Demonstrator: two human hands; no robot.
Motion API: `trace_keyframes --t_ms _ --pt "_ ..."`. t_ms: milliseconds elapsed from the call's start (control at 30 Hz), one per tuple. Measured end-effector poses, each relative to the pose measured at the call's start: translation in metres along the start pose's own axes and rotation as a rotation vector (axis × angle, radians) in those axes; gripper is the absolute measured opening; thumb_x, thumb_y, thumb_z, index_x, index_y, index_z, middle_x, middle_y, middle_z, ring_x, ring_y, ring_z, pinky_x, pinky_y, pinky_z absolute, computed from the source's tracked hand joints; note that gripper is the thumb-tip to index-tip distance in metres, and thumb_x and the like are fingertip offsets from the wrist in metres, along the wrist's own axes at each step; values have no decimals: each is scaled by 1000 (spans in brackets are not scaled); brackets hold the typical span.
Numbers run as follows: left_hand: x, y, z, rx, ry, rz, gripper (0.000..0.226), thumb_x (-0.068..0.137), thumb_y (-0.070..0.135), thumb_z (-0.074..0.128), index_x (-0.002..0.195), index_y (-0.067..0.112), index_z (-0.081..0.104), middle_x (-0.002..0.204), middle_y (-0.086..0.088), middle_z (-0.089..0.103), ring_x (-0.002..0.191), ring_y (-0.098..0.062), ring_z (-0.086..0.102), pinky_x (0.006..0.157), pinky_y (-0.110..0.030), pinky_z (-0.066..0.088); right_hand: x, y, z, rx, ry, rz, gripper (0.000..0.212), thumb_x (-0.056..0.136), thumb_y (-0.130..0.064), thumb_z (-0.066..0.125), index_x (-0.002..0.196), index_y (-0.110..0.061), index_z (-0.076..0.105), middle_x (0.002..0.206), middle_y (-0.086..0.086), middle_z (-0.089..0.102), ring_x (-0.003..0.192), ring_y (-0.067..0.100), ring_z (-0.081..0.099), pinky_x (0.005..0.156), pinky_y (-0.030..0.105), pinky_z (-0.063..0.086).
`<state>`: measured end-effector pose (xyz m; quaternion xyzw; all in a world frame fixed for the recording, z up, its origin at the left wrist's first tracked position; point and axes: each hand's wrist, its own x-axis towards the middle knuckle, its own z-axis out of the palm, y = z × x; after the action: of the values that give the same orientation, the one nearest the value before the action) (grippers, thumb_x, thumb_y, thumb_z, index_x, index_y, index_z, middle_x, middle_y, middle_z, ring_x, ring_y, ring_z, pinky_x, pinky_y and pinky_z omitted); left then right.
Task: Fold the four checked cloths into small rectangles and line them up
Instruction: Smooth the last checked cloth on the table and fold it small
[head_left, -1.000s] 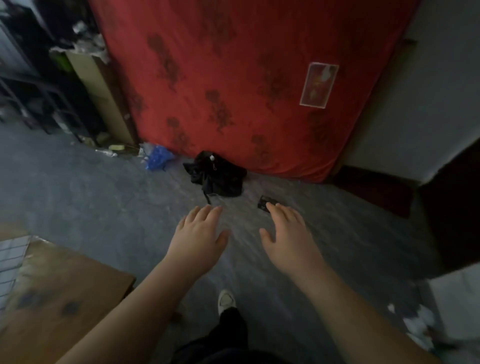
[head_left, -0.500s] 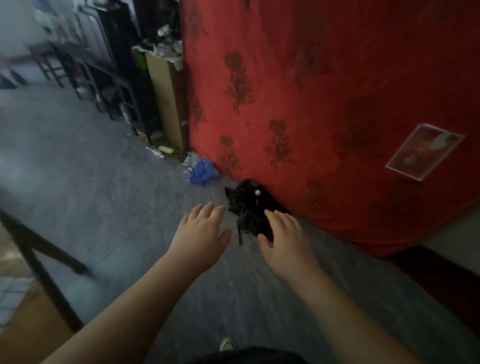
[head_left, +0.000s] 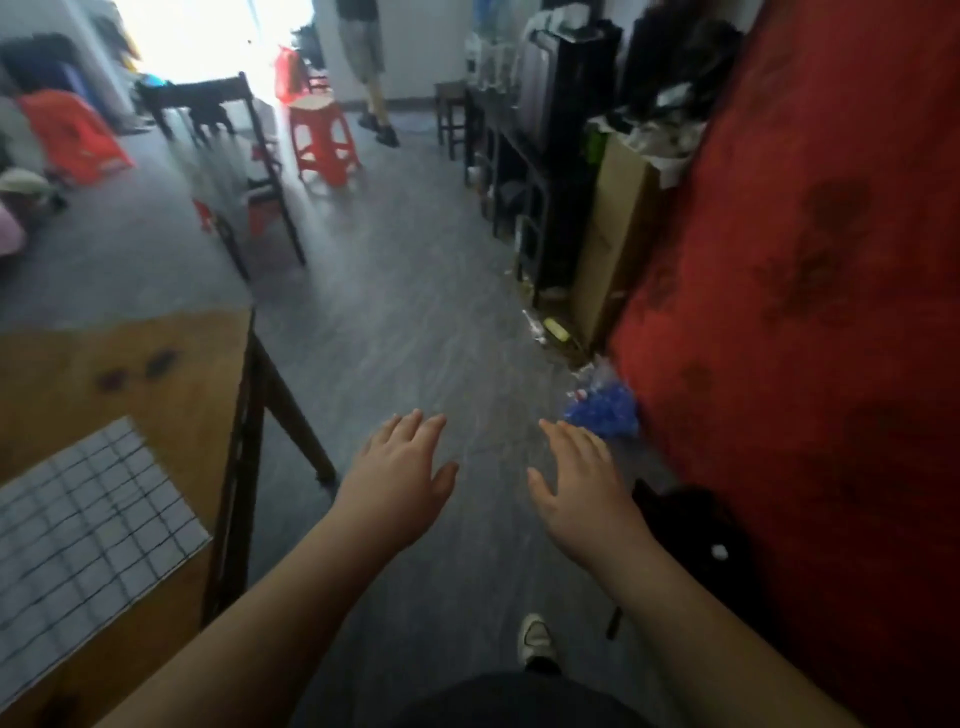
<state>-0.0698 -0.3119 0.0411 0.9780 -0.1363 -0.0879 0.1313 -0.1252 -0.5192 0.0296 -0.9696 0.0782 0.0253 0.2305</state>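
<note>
hovering palm-down over the grey floor (head_left: 395, 322), the left hand (head_left: 400, 478) and right hand (head_left: 582, 493) keep fingers straight and spread wide, holding nothing. a checked cloth (head_left: 88, 530) lies flat on the wooden desk (head_left: 130, 364), well left of both hands.

- The room is lit from a blown-out doorway (head_left: 218, 36) at the upper left.
- The foreground is left dim.
- Motion blur is seen throughout.
- Straight lines are bent at the edges by the wide lens.
</note>
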Motion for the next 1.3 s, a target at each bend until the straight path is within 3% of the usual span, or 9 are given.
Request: trace_keyframes --t_ms 267,567,967,1300 --pt "59 -47 -32 -63 112 -424 66 102 50 47 160 27 25 167 -1 26 154 -21 21 126 -39 19 160 -71 5 -51 -282 -380 65 102 -44 42 159 -26 18 165 -1 20 152 19 10 124 40 15" --pt "-1 -168 -27 -198 205 -938 64 101 51 45 158 28 26 163 2 32 150 -17 26 124 -41 26 208 -214 83 -117 -568 -822 63 101 -42 48 157 -28 23 162 -3 26 151 18 17 125 38 17" --pt "-54 -359 -17 -354 297 -1290 62 103 44 45 158 24 25 162 -1 32 149 -20 28 120 -40 29 220 -439 225 -328 -729 -1245 61 101 -36 48 156 -21 27 160 -1 31 149 21 19 122 38 22" --pt "-56 -378 27 -498 294 -1448 53 104 39 43 153 21 34 152 -1 43 140 -20 39 114 -40 38 244 -506 337 -563 -988 -1361 58 102 -31 45 156 -19 27 159 0 32 148 21 21 119 42 28"
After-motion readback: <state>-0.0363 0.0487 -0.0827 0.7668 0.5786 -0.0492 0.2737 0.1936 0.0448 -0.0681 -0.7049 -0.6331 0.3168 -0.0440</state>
